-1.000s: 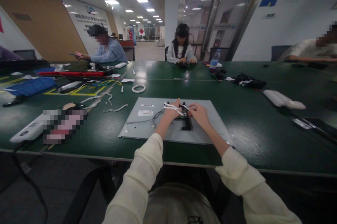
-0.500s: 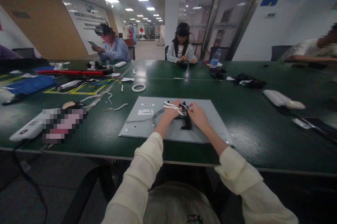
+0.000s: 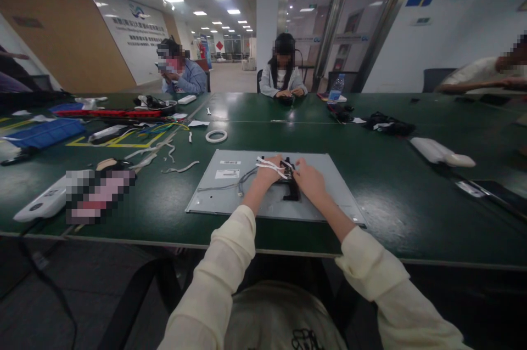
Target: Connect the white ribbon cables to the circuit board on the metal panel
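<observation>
On the dark green worktop (image 3: 296, 237), a flat grey metal panel (image 3: 329, 185) carries a black, plastic-looking frame (image 3: 293, 190), probably light, stiff and easy to break: hold its edges. The bare left hand (image 3: 267, 175) and right hand (image 3: 309, 180) are beside it; I can't tell if their fingers (image 3: 300, 167) pinch.

just one head cam, looking out from the near edge of the table (image 3: 395, 185), facing forward and down, super wide, left hand (image 3: 269, 171) and right hand (image 3: 309, 177) near, room far
</observation>
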`<state>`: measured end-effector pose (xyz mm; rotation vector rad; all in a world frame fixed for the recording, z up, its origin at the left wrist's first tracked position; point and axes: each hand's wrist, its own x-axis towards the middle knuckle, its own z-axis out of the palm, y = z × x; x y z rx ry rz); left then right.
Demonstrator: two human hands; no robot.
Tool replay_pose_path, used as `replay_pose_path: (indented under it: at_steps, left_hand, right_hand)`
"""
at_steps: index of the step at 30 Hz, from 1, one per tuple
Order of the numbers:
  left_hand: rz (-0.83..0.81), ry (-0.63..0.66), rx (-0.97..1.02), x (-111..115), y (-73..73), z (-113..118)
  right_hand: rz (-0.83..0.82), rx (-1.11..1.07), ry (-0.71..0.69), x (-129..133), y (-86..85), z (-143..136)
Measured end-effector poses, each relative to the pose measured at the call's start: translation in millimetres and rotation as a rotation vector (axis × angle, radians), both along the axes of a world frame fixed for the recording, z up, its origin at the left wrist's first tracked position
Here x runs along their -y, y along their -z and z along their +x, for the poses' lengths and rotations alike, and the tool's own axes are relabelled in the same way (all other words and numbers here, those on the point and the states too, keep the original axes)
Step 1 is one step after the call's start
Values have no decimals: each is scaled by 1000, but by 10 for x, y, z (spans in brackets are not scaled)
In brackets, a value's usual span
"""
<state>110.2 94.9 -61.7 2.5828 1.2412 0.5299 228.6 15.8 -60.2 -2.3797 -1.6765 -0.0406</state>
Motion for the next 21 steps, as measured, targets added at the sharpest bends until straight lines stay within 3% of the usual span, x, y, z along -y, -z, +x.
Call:
replay_pose_path:
  at_steps: [6, 12, 18, 21]
  left_hand:
    - [123, 46, -51, -37, 65, 6]
    - [132, 47, -55, -57, 82, 24]
    - [160, 7, -50, 27, 27, 11]
    - [208, -51, -37, 87, -25, 1]
  right_hand:
    - [-16, 37, 26, 43, -9, 14]
    - [35, 1, 27, 84, -13, 87]
    - [358, -455, -128, 37, -33, 143]
    - [417, -706, -228, 15, -53, 87]
